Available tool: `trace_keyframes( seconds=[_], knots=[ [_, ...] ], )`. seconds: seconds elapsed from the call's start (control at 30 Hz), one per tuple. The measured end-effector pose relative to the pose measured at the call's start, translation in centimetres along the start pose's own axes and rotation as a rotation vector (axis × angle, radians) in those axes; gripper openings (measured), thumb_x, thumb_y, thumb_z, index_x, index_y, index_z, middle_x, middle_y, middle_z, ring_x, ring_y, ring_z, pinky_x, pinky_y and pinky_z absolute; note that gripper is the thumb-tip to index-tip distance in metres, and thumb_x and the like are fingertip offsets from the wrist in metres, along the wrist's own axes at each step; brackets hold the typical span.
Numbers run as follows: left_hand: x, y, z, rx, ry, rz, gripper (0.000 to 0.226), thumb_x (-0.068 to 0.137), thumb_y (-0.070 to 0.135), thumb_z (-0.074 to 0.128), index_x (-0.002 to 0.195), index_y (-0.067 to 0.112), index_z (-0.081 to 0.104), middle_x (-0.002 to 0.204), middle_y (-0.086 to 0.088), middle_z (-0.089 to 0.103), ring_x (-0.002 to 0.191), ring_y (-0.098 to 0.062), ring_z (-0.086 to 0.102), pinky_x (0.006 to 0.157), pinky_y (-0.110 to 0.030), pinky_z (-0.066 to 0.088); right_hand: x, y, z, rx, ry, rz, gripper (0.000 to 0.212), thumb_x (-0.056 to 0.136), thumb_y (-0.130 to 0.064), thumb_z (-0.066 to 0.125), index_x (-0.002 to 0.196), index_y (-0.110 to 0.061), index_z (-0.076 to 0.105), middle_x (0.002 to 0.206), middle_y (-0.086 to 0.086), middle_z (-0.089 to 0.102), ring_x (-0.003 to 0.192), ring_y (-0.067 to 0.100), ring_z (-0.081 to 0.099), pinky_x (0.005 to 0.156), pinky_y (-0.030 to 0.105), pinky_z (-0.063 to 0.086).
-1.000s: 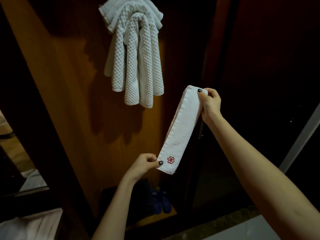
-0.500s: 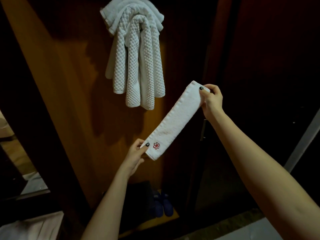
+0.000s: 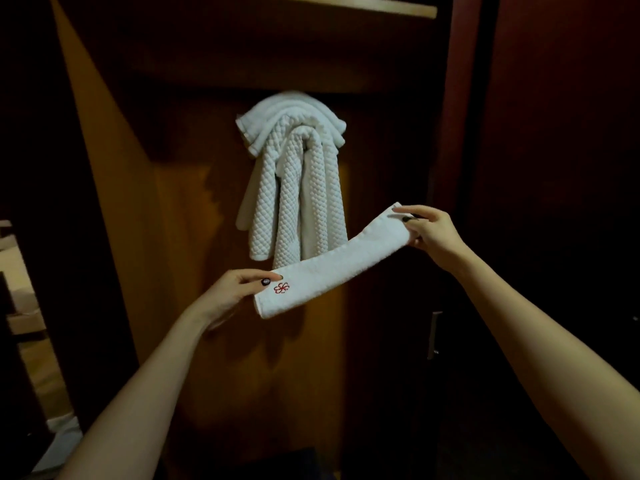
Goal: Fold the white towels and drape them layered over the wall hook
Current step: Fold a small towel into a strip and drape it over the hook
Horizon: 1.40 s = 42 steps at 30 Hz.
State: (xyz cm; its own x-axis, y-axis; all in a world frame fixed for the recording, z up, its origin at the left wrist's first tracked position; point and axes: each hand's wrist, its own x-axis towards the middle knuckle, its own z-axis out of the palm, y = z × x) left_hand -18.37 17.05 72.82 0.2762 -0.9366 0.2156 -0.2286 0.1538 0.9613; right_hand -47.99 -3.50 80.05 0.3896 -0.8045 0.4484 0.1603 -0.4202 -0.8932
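Hands apart, each pinching one end of a narrow folded towel (image 3: 332, 270) stretched between them in the air. The left hand (image 3: 235, 292) holds the lower end, at 8 o'clock of the strip, thumb on top just beside a small red flower emblem (image 3: 281, 288) stitched there. The right hand (image 3: 433, 233) grips the upper end, at 2 o'clock, thumb and forefinger closed on the cloth. The strip slants, low at the left and higher at the right. Behind it, at 12 o'clock from the strip's middle, the hanging towels (image 3: 294, 188) are draped in layers on the wood panel (image 3: 166, 220): a smooth one arched over the top, waffle-textured ones falling below it in long folds. The hook itself is hidden under them. The held strip crosses in front of their lowest ends; whether it touches them cannot be told. A wooden shelf (image 3: 408, 9) juts out at 12 o'clock above, a metal handle (image 3: 434, 336) at 4 o'clock.
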Motion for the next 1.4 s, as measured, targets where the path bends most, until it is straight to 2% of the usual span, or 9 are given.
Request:
trace_keyframes(
  seconds=[0.13, 0.27, 0.33, 0.43, 0.6, 0.83, 1.1, 1.27, 1.4],
  knots=[
    [2.3, 4.4, -3.0, 0.073, 0.031, 0.044, 0.025, 0.089, -0.001, 0.06, 0.095, 0.017, 0.077, 0.101, 0.005, 0.075, 0.092, -0.006, 0.069, 0.066, -0.013, 0.05, 3.1, -2.4, 0.7, 0.008, -0.066, -0.007, 0.038, 0.092, 0.009, 0.044, 0.091, -0.015, 0.073, 0.099, 0.006, 0.06, 0.083, 0.012, 0.059, 0.061, 0.019, 0.054],
    [4.7, 8.6, -6.0, 0.278, 0.08, 0.084, 0.026, 0.087, 0.008, 0.067, 0.101, 0.028, 0.077, 0.102, 0.014, 0.073, 0.077, -0.017, 0.051, 0.049, -0.019, 0.031, 6.1, -4.8, 1.2, 0.05, -0.151, -0.036, 0.034, 0.092, 0.009, 0.047, 0.103, -0.014, 0.071, 0.11, 0.008, 0.064, 0.095, 0.017, 0.065, 0.072, 0.025, 0.058],
    [5.9, 10.6, -7.1, 0.269, 0.1, 0.1, 0.028, 0.087, 0.011, 0.068, 0.099, 0.034, 0.077, 0.107, 0.014, 0.072, 0.073, -0.01, 0.057, 0.046, -0.018, 0.033, 7.6, -5.9, 1.4, 0.08, -0.196, -0.048, 0.031, 0.091, 0.008, 0.053, 0.112, -0.011, 0.067, 0.116, 0.01, 0.064, 0.096, 0.019, 0.069, 0.071, 0.026, 0.059],
    [7.9, 13.2, -8.1, 0.193, 0.149, 0.149, 0.028, 0.084, 0.004, 0.069, 0.097, 0.028, 0.076, 0.108, 0.011, 0.069, 0.082, -0.001, 0.068, 0.055, -0.02, 0.048, 9.9, -7.2, 1.8, 0.126, -0.245, -0.071, 0.03, 0.091, 0.008, 0.057, 0.116, -0.007, 0.063, 0.117, 0.012, 0.063, 0.091, 0.02, 0.073, 0.07, 0.026, 0.059],
    [11.8, 16.8, -9.6, 0.081, 0.221, 0.277, 0.029, 0.08, -0.006, 0.068, 0.092, 0.019, 0.076, 0.094, 0.002, 0.076, 0.081, -0.009, 0.072, 0.059, -0.02, 0.055, 14.7, -8.8, 2.2, 0.234, -0.243, -0.142, 0.028, 0.091, 0.008, 0.056, 0.111, -0.009, 0.065, 0.116, 0.017, 0.063, 0.087, 0.017, 0.073, 0.072, 0.024, 0.058],
    [18.8, 21.6, -12.2, -0.014, 0.39, 0.491, 0.025, 0.086, -0.009, 0.061, 0.096, 0.013, 0.07, 0.089, -0.003, 0.074, 0.081, -0.011, 0.072, 0.067, -0.019, 0.057, 22.5, -10.3, 4.4, 0.323, -0.23, -0.209, 0.037, 0.09, 0.01, 0.054, 0.126, -0.001, 0.057, 0.109, 0.016, 0.065, 0.083, 0.017, 0.072, 0.074, 0.025, 0.059],
    [26.6, 25.3, -14.7, -0.005, 0.42, 0.569, 0.025, 0.089, -0.003, 0.059, 0.103, 0.016, 0.065, 0.099, -0.007, 0.069, 0.08, -0.01, 0.069, 0.066, -0.021, 0.057, 31.7, -12.7, 7.0, 0.479, -0.251, -0.248, 0.039, 0.091, 0.015, 0.048, 0.13, 0.013, 0.047, 0.108, 0.023, 0.064, 0.088, 0.025, 0.069, 0.078, 0.03, 0.06],
    [29.3, 25.8, -15.3, 0.084, 0.554, 0.577, 0.037, 0.086, -0.008, 0.056, 0.113, 0.016, 0.065, 0.095, -0.002, 0.069, 0.08, -0.011, 0.068, 0.063, -0.017, 0.056, 35.8, -12.9, 8.2, 0.431, -0.22, -0.274, 0.045, 0.09, 0.017, 0.047, 0.134, 0.006, 0.048, 0.132, 0.015, 0.05, 0.104, 0.023, 0.063, 0.072, 0.026, 0.059],
    [31.0, 25.4, -15.6, 0.095, 0.586, 0.57, 0.036, 0.088, -0.007, 0.057, 0.106, 0.022, 0.067, 0.101, 0.005, 0.065, 0.088, -0.01, 0.065, 0.067, -0.018, 0.056, 37.8, -12.2, 9.0, 0.462, -0.196, -0.244, 0.043, 0.091, 0.016, 0.048, 0.131, 0.002, 0.052, 0.133, 0.011, 0.049, 0.107, 0.026, 0.062, 0.071, 0.026, 0.06]
  ],
)
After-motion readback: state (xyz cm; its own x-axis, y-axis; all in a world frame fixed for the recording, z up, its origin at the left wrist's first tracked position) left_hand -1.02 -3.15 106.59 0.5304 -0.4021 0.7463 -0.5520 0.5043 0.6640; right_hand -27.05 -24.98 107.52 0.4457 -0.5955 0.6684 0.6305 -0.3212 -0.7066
